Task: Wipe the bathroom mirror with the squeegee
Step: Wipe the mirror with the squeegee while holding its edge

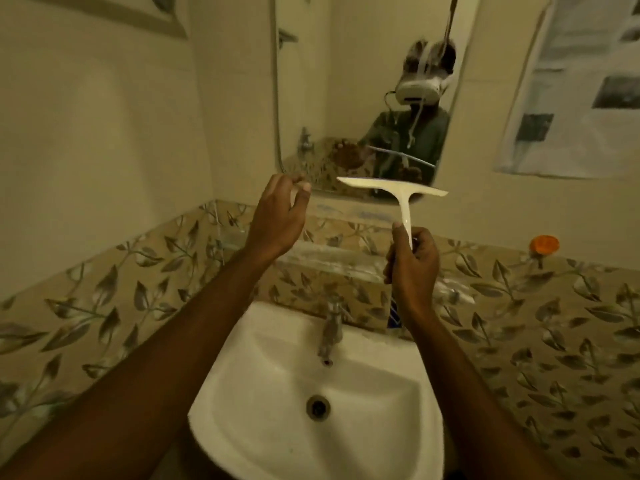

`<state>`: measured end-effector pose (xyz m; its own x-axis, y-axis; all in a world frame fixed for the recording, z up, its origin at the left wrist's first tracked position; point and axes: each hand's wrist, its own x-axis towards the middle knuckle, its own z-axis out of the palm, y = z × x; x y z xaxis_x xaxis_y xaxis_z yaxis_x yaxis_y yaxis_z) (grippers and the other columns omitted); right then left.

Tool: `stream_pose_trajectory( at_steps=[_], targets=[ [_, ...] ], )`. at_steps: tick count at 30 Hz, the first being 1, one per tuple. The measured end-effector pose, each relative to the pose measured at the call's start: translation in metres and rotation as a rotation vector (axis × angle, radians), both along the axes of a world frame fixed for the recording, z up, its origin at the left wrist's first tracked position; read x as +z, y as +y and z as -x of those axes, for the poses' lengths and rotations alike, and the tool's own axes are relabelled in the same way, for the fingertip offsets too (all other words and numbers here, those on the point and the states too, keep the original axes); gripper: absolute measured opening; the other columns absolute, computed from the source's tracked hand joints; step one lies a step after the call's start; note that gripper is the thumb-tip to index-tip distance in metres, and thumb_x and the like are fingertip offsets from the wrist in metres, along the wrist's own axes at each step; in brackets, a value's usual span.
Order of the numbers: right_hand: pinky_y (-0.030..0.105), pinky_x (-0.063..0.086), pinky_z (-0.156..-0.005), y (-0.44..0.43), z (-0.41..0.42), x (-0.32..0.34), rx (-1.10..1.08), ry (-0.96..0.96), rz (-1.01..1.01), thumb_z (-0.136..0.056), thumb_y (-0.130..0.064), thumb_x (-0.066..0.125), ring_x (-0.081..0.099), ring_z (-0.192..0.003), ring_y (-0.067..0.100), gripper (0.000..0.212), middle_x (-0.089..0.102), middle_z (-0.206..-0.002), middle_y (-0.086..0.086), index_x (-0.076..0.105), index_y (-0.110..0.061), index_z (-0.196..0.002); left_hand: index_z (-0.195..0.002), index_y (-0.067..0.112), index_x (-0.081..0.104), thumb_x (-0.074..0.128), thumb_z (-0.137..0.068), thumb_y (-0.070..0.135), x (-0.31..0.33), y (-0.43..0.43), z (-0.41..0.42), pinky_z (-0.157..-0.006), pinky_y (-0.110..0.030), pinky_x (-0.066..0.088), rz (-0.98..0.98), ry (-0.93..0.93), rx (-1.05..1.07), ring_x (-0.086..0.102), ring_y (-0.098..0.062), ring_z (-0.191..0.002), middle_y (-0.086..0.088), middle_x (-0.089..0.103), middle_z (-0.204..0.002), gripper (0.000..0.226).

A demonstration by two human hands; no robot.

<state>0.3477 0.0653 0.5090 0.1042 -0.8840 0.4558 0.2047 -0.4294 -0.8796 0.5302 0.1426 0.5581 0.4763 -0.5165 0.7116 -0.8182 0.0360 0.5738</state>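
Note:
The mirror (339, 81) hangs on the cream wall above the basin. A white T-shaped squeegee (401, 195) stands upright in front of the mirror's lower edge, its blade level and just below the glass. My right hand (412, 268) is shut on the bottom of its handle. My left hand (280, 216) is raised to the left of the blade, fingers curled around something small and pale that I cannot identify. The mirror reflects both hands, the squeegee and a person wearing a headset.
A white washbasin (277, 393) with a metal tap (330, 330) sits below my arms. A narrow glass shelf (332, 258) runs under the mirror. Leaf-patterned tiles line the lower wall. An orange object (544, 244) sits on the right wall, below a paper sheet (575, 84).

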Motion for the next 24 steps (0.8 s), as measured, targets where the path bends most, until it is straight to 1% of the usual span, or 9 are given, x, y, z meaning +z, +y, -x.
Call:
stream_pose_trajectory(
  at_steps=[4, 6, 8, 11, 13, 17, 19, 21, 24],
  targets=[
    [0.026, 0.042, -0.037, -0.019, -0.031, 0.031, -0.064, 0.017, 0.093, -0.095, -0.027, 0.058, 0.047, -0.045, 0.019, 0.019, 0.052, -0.062, 0.01, 0.054, -0.011, -0.085, -0.114, 0.011, 0.062, 0.039, -0.101, 0.036, 0.047, -0.034, -0.049, -0.087, -0.029, 0.042, -0.009, 0.014, 0.026, 0.056, -0.021, -0.106, -0.007, 0.059, -0.117, 0.036],
    [0.026, 0.042, -0.036, -0.026, -0.047, 0.044, -0.103, 0.014, 0.112, -0.095, -0.027, 0.059, 0.047, -0.044, 0.019, 0.019, 0.053, -0.062, 0.009, 0.056, -0.011, -0.085, -0.113, 0.012, 0.062, 0.038, -0.1, 0.038, 0.068, -0.053, -0.07, -0.085, -0.028, 0.04, -0.022, 0.009, 0.037, 0.056, -0.023, -0.107, -0.008, 0.058, -0.119, 0.037],
    [0.026, 0.043, -0.038, -0.03, -0.06, 0.055, -0.141, 0.017, 0.143, -0.094, -0.029, 0.059, 0.049, -0.045, 0.019, 0.02, 0.054, -0.064, 0.01, 0.057, -0.01, -0.088, -0.117, 0.012, 0.06, 0.039, -0.1, 0.039, 0.089, -0.072, -0.089, -0.089, -0.03, 0.04, -0.006, -0.01, 0.048, 0.054, -0.024, -0.112, -0.008, 0.056, -0.125, 0.038],
    [0.026, 0.046, -0.04, -0.034, -0.075, 0.075, -0.186, 0.017, 0.205, -0.094, -0.029, 0.06, 0.051, -0.048, 0.019, 0.02, 0.056, -0.068, 0.013, 0.058, -0.009, -0.089, -0.122, 0.013, 0.056, 0.039, -0.098, 0.041, 0.126, -0.097, -0.119, -0.098, -0.038, 0.041, 0.064, -0.034, 0.074, 0.052, -0.027, -0.117, -0.009, 0.052, -0.129, 0.04],
    [0.024, 0.047, -0.042, -0.037, -0.083, 0.09, -0.227, 0.025, 0.244, -0.094, -0.03, 0.059, 0.053, -0.051, 0.018, 0.018, 0.057, -0.07, 0.012, 0.058, -0.014, -0.086, -0.124, 0.013, 0.054, 0.039, -0.097, 0.044, 0.147, -0.11, -0.137, -0.101, -0.042, 0.041, 0.106, -0.047, 0.103, 0.05, -0.028, -0.118, -0.01, 0.049, -0.131, 0.043],
    [0.024, 0.047, -0.046, -0.045, -0.105, 0.122, -0.315, -0.03, 0.26, -0.094, -0.036, 0.056, 0.056, -0.056, 0.014, 0.018, 0.058, -0.07, 0.003, 0.058, -0.023, -0.082, -0.131, 0.016, 0.044, 0.038, -0.096, 0.046, 0.185, -0.129, -0.157, -0.109, -0.045, 0.028, 0.138, -0.097, 0.123, 0.044, -0.029, -0.127, -0.008, 0.036, -0.143, 0.047],
    [0.023, 0.046, -0.046, -0.049, -0.118, 0.139, -0.353, -0.061, 0.248, -0.096, -0.038, 0.051, 0.055, -0.057, 0.014, 0.021, 0.058, -0.07, 0.001, 0.058, -0.024, -0.083, -0.137, 0.015, 0.038, 0.038, -0.096, 0.048, 0.195, -0.135, -0.163, -0.11, -0.046, 0.024, 0.132, -0.054, 0.135, 0.041, -0.03, -0.13, -0.009, 0.032, -0.147, 0.052],
    [0.02, 0.044, -0.044, -0.054, -0.128, 0.156, -0.378, -0.082, 0.252, -0.098, -0.038, 0.047, 0.055, -0.057, 0.011, 0.022, 0.058, -0.07, 0.0, 0.058, -0.023, -0.085, -0.141, 0.015, 0.033, 0.038, -0.096, 0.05, 0.202, -0.141, -0.166, -0.109, -0.048, 0.025, 0.138, 0.011, 0.145, 0.039, -0.033, -0.131, -0.01, 0.033, -0.147, 0.058],
    [0.015, 0.042, -0.04, -0.062, -0.129, 0.174, -0.401, -0.081, 0.294, -0.099, -0.038, 0.045, 0.053, -0.051, 0.006, 0.025, 0.057, -0.07, -0.001, 0.058, -0.018, -0.094, -0.143, 0.015, 0.033, 0.036, -0.097, 0.049, 0.212, -0.149, -0.162, -0.107, -0.047, 0.029, 0.139, 0.152, 0.076, 0.042, -0.033, -0.128, -0.012, 0.035, -0.145, 0.057]
  ],
)
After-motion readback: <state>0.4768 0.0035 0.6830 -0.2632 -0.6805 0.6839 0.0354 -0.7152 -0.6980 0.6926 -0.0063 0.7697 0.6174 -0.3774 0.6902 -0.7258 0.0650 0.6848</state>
